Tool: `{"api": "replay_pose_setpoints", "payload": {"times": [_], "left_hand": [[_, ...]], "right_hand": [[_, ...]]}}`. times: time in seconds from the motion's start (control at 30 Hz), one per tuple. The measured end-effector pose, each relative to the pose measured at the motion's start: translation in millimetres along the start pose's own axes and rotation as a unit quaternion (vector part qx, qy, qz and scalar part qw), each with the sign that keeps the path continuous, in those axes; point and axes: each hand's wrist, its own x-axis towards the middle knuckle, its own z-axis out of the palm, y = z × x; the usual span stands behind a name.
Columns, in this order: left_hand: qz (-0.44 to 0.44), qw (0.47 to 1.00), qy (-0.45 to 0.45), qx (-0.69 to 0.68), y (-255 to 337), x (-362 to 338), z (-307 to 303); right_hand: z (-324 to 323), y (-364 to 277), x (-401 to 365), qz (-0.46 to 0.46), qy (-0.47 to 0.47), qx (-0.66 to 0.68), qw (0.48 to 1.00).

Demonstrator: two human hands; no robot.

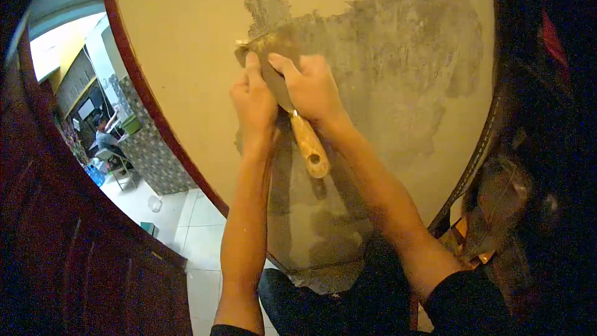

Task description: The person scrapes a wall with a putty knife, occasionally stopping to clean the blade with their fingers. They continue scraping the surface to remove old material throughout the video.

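Observation:
My left hand and my right hand both grip the metal blade of a putty knife, one on each side. Its wooden handle, with a hole in the end, points down and hangs free below my hands. The broad edge of the blade lies against the yellowish wall, at the left part of a rough grey plaster patch. A lump of grey material shows along the blade's upper left edge. Part of the blade is hidden by my fingers.
A dark red edge borders the wall on the left, near a dark wooden door. Beyond it, a seated person is beside a tiled half-wall. Dark bag-like items hang at right.

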Motion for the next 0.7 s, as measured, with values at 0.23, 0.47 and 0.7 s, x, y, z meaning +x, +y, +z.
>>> {"api": "replay_pose_setpoints", "payload": {"times": [0.23,0.47,0.7], "left_hand": [[-0.018,0.992,0.033,0.119,2,-24,-7],[-0.047,0.998,0.033,-0.038,38,10,5],[-0.033,0.994,0.013,0.105,9,-5,-18]], "right_hand": [[1,19,-21,0.005,-0.013,-0.008,1.0],[9,-30,17,0.003,0.012,-0.047,0.999],[12,0,-10,0.009,0.01,-0.023,1.0]]}}
